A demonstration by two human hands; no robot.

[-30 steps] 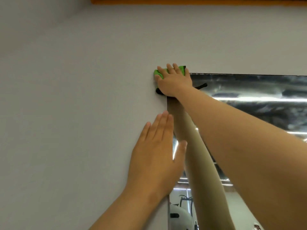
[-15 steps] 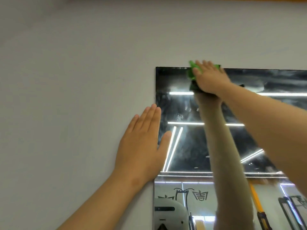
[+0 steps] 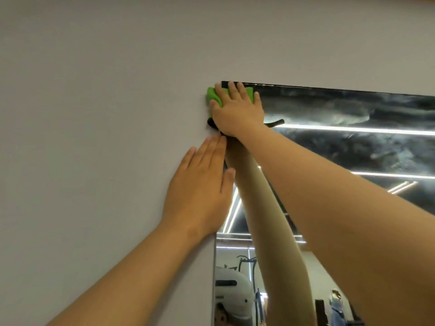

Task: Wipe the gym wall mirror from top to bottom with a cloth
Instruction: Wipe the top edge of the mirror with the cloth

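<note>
The grey wall [image 3: 94, 114] fills most of the view. The mirror [image 3: 353, 149] is set against it on the right, and its upper band is cloudy with smears. The right hand [image 3: 237, 114] reaches high to the mirror's top left corner. Its fingers [image 3: 233, 87] are straight and spread, pressing the green cloth [image 3: 213, 96] flat rather than gripping it. With no grip, the cloth could probably slide out from under the palm and drop on a downward stroke. The cloth also overhangs the corner onto the wall, so it may pick up wall dust and drag it across the glass. The left hand [image 3: 200, 191] lies flat on the wall with its fingers straight and holds nothing. Its thumb [image 3: 229, 175] crosses the mirror's edge and would likely leave prints there.
</note>
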